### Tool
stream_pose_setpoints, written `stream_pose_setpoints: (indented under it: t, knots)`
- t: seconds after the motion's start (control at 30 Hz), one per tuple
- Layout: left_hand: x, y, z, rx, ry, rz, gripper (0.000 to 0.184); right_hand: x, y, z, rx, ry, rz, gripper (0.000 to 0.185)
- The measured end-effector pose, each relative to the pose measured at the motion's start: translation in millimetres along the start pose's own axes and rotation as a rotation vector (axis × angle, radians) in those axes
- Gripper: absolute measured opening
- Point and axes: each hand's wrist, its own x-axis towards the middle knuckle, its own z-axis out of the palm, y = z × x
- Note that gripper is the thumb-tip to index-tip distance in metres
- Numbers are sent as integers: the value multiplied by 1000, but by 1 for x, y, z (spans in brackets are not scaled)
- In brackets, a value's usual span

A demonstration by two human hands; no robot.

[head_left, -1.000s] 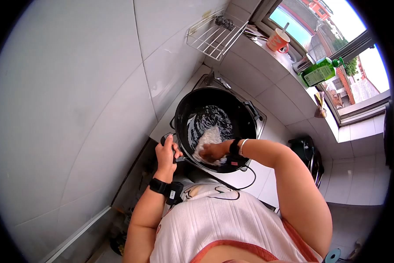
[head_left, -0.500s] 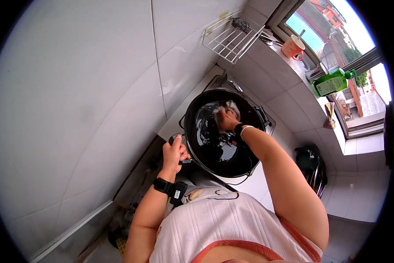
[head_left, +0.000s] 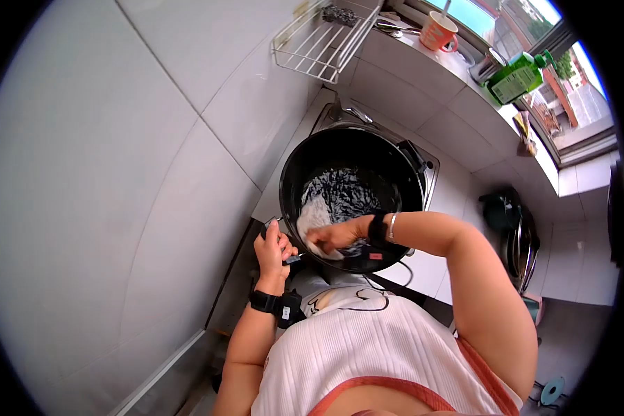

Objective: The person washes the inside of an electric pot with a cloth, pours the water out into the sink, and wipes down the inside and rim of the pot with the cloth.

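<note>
A large black pot (head_left: 294, 173) with water in its bottom stands over the sink by the tiled wall. My left hand (head_left: 274, 246) is wrapped round the pot's black side handle (head_left: 292, 260). Inside the pot, my right hand (head_left: 332, 237) presses a wet whitish cloth (head_left: 314, 213) against the near left part of the inner wall. The fingers are closed on the cloth and a little blurred. The water (head_left: 346, 194) is rippled. The far black handle (head_left: 412, 157) of the pot is free.
A wire rack (head_left: 319, 55) holding a steel scourer (head_left: 339, 15) hangs on the wall. On the window sill stand an orange mug (head_left: 439, 32) and a green pump bottle (head_left: 516, 82). A dark pot (head_left: 500, 209) and lids (head_left: 522, 249) stand at the right.
My right hand has moved the cloth from the far side of the pot to the near left side. My left hand stays on the handle. The view has shifted.
</note>
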Motion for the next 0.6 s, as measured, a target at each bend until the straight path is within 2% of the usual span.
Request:
stream_pose_setpoints:
  t: [0.1, 0.17, 0.2, 0.3, 0.33, 0.4, 0.47, 0.5, 0.53, 0.6]
  knots:
    - [-3, -3, -4, -6, 23, 0, 33, -36, 15, 13, -144, -195, 81, 22]
    - [-3, -4, -7, -16, 35, -5, 33, -51, 44, 9, -448, -405, -51, 18]
    - [-3, -5, -8, -15, 32, -4, 33, -69, 51, 8, -462, -334, 54, 24]
    - [-2, -7, -12, -7, 25, -13, 33, -95, 81, -20, -690, -333, 493, 36]
    - [-1, -7, -14, -9, -5, -14, 33, -99, 85, -28, -766, -211, 680, 34]
    - [-2, -6, -16, -11, -28, -12, 33, -102, 118, -55, -982, -190, 696, 37]
    - [-2, -4, -14, 16, -55, -9, 34, -77, 21, -64, -972, -119, 830, 40]
    - [-2, -4, -13, 18, -53, -7, 34, -75, 21, -69, -1058, -5, 861, 38]
    - [-1, -3, -13, 24, -64, -6, 34, -64, 37, -84, -1179, -141, 841, 39]
    - [0, -4, -11, 32, -80, -3, 34, -45, 73, -93, -995, 329, 887, 47]
